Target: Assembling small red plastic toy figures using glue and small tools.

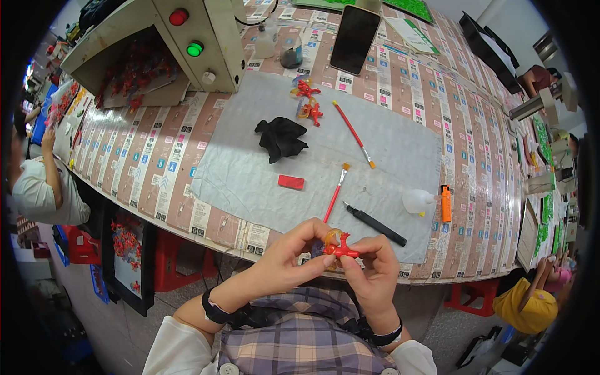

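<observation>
A small red figurine with translucent yellow and purple parts (342,247) is held between my two hands over the table's near edge. My left hand (294,255) pinches its left side, and my right hand (377,270) grips its right end with thumb and fingers. Just beyond lie a red-handled brush (335,196) and a black craft knife (377,224). Farther off on the grey sheet (240,181) are a red block (291,182), a crumpled black cloth (280,140) and another red brush (354,132). Two similar figurines (306,89) rest at the sheet's far side.
A white squeeze bottle (417,201) and orange lighter (445,204) lie at right. A dark phone (356,40) stands behind the sheet, near a small jar (291,55). A metal box with lit buttons (220,53) holds red pieces at far left. People sit at both sides.
</observation>
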Demonstrator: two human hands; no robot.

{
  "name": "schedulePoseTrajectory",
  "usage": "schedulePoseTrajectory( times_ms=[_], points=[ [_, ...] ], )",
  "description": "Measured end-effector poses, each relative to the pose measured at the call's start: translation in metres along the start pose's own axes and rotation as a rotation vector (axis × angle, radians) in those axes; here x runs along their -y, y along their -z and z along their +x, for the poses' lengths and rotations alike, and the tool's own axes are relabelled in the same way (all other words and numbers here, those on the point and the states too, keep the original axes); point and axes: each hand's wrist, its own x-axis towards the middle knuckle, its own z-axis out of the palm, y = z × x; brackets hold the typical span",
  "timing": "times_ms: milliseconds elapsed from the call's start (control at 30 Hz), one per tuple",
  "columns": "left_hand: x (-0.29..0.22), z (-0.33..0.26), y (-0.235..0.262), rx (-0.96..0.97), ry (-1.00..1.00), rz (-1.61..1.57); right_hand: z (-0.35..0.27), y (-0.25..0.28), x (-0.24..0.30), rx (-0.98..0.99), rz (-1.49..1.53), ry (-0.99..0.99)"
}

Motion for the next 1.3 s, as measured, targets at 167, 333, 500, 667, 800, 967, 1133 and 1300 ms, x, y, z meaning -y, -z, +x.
schedulePoseTrajectory(
  times_ms=[167, 333, 500, 667, 800, 967, 1133, 1300],
  points=[
    [0.0008, -0.0010, 0.0004, 0.002, -0.006, -0.014, -0.0003, 0.0010, 0.0009, 0.005, -0.016, -0.013],
    [0.0029, -0.0010, 0.0009, 0.005, -0.019, -0.008, 0.0002, 0.0011, 0.0005, 0.010, -0.021, -0.005],
    [0.0022, -0.0013, 0.0009, -0.006, 0.019, -0.001, -0.0001, -0.0005, -0.0016, 0.008, -0.055, 0.000],
    [-0.0002, -0.0008, 0.0008, -0.015, 0.070, 0.000, -0.0005, -0.0028, -0.0021, -0.008, -0.059, -0.010],
    [-0.0022, -0.0005, -0.0002, -0.025, 0.114, -0.056, -0.0001, -0.0034, -0.0024, -0.011, -0.101, 0.008],
    [-0.0045, 0.0001, -0.0014, -0.034, 0.160, -0.119, 0.0006, -0.0039, -0.0024, -0.013, -0.131, 0.028],
    [-0.0040, 0.0008, -0.0005, -0.025, 0.163, -0.115, 0.0001, -0.0037, -0.0034, -0.016, -0.164, 0.040],
    [-0.0032, 0.0006, 0.0001, -0.020, 0.135, -0.071, 0.0001, -0.0014, -0.0027, 0.014, -0.061, 0.003]
  ],
)
